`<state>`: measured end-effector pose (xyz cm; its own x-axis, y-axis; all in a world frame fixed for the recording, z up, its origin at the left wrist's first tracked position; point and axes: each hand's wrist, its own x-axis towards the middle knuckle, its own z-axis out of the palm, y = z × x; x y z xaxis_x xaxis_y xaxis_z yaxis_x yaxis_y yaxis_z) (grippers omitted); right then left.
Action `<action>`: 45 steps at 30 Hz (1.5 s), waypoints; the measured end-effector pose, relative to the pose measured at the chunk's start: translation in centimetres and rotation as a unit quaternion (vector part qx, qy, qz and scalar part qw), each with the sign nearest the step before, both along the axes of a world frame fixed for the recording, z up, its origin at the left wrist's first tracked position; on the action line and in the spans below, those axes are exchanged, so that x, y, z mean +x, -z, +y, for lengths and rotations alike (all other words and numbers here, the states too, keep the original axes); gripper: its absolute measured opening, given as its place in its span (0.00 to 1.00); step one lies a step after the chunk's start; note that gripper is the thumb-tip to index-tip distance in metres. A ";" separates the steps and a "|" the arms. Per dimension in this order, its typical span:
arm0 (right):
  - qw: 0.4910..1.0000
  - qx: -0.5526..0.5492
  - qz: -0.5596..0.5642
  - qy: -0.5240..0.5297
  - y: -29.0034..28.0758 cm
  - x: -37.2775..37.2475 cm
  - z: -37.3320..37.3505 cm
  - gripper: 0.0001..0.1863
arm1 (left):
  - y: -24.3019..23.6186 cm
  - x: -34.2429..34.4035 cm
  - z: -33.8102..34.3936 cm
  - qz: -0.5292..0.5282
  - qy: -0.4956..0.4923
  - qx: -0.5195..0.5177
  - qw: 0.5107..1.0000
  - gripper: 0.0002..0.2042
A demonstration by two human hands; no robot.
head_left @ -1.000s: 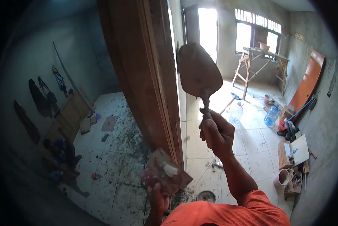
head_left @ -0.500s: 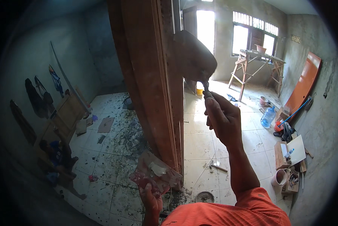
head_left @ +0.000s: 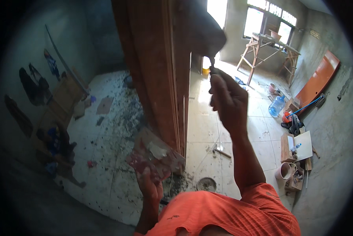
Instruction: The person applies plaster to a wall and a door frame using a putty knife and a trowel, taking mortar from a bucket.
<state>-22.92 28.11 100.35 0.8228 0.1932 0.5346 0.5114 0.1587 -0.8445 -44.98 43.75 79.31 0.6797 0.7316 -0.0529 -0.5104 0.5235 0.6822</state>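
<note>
My right hand, raised in front of me, grips the thin handle of a putty knife. The knife's wide dark blade is smeared by motion and lies against or just beside the upper part of a brown wooden door frame; I cannot tell whether it touches. Low on the left, my left hand holds a flat reddish, partly see-through sheet by its near edge. A pale lump of putty sits on it. The sheet is close to the foot of the frame.
A person sits on the floor at the left, near wooden panels. Dark debris litters the tiles. On the right are a hammer, a trestle, a water jug, a bucket and an orange board.
The view has tipped downward and shifted. My right hand and the putty knife have moved up in the picture; the left hand still holds the sheet with the putty.
</note>
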 end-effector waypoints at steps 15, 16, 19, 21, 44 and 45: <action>0.913 -0.379 -0.016 -0.151 7.0 -5.7 -9.9 0.19 | -2.8 0.0 -1.2 0.016 -0.038 0.063 0.997 0.18; 0.909 -0.379 -0.043 -0.165 7.0 -5.7 -9.8 0.19 | -2.7 0.4 -1.3 0.017 -0.028 0.061 0.998 0.18; 0.900 -0.391 -0.102 -0.160 6.8 -5.5 -10.1 0.20 | -2.7 0.8 -1.6 0.034 -0.009 0.069 0.997 0.17; 0.894 -0.402 -0.138 -0.143 6.4 -5.5 -10.5 0.20 | -2.7 0.8 -1.3 0.022 0.046 0.117 0.992 0.17; 0.961 -0.004 -0.269 0.065 4.6 2.4 -3.0 0.22 | -5.7 3.3 -1.9 -0.023 0.152 0.080 0.985 0.20; 0.985 0.047 -0.165 0.007 3.4 1.8 -2.3 0.24 | -5.2 3.4 -1.9 0.003 0.125 0.060 0.990 0.19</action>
<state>-21.13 25.82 96.98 0.6038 0.1191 0.7882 0.7583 0.2191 -0.6139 -41.61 41.86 84.48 0.8400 0.5423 0.0191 -0.3710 0.5482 0.7496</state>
